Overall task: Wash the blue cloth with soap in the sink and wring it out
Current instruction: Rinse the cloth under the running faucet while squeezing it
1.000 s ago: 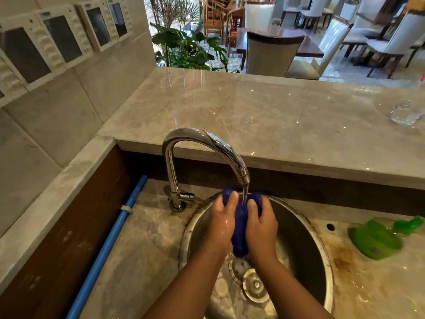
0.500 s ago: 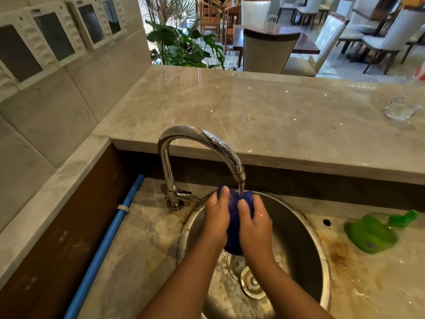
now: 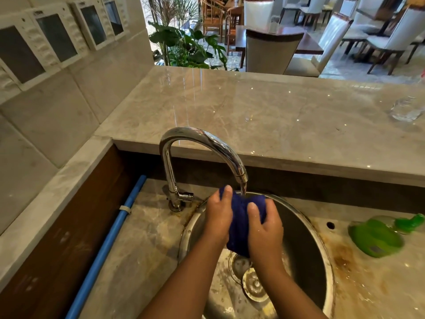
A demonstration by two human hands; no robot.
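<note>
Nearby, a green plastic bottle (image 3: 377, 238) lies on its side on the stained marble table (image 3: 142, 245), right of the round, scuffed steel sink (image 3: 322, 247). A curved chrome tap (image 3: 207, 139) arches in front, running a thin stream onto the crumpled dark-blue cloth (image 3: 239, 224). The left hand (image 3: 218, 217) and right hand (image 3: 266, 229) each keep their grip curled round it, over the drain. Since a second ago, the bundle looks bunched wider.

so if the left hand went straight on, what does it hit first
Probably the spout of the curved chrome tap, just beyond the left hand; depth is unclear, so it might pass underneath.
</note>
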